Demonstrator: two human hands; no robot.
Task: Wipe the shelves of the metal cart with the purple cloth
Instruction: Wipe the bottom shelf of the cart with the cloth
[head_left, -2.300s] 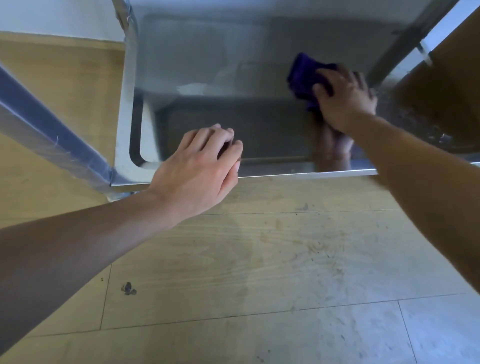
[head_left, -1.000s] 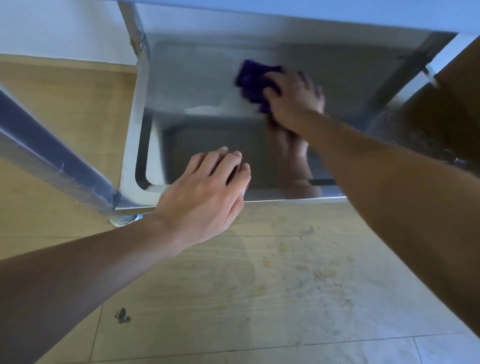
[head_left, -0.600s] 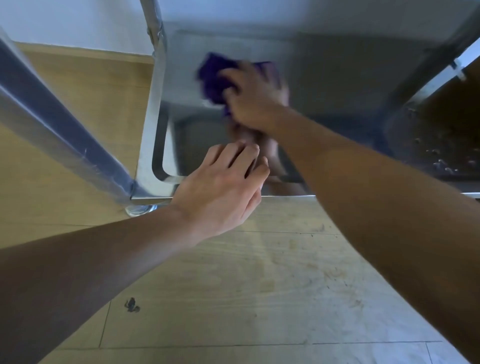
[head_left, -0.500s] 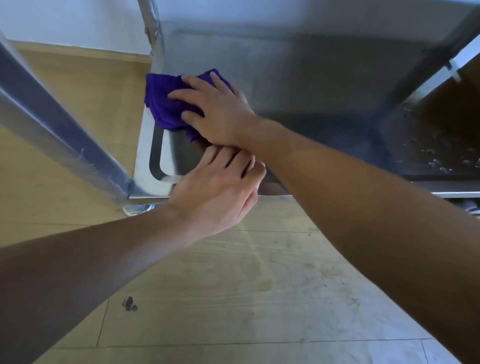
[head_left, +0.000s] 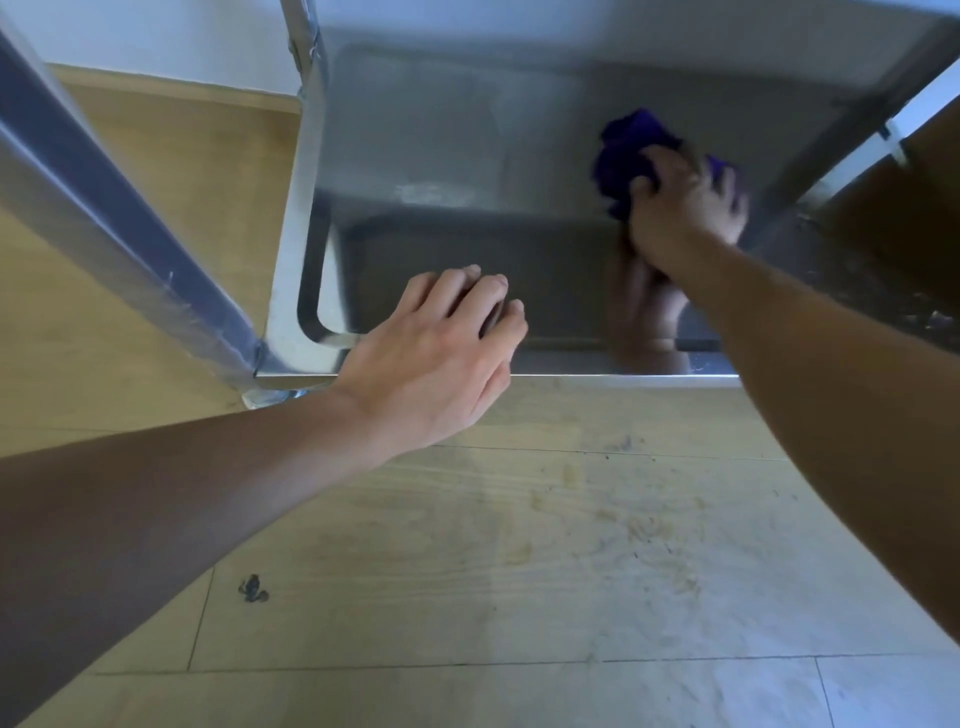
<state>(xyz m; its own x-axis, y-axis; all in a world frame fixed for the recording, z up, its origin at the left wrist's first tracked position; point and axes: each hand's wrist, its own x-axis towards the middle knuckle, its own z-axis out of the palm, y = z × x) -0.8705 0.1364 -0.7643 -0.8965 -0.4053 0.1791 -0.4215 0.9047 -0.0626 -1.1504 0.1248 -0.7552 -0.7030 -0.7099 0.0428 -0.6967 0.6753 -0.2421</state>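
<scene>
The lower shelf (head_left: 447, 156) of the shiny metal cart fills the upper half of the head view. My right hand (head_left: 685, 208) grips the bunched purple cloth (head_left: 626, 150) and presses it onto the shelf at the right; it looks blurred. My left hand (head_left: 436, 353) rests on the shelf's front rim, fingers bent over the edge and holding nothing loose. The steel mirrors my right hand below the wrist.
A slanted metal leg (head_left: 114, 208) of the cart runs down the left to a caster at the corner. Another upright (head_left: 306, 62) stands at the back left. Pale wooden floor (head_left: 519, 545) lies below, with a small dark speck (head_left: 253, 587).
My right hand swept the cloth from the right to the shelf's left edge and has now swung back to the right. The left hand stayed on the front rim.
</scene>
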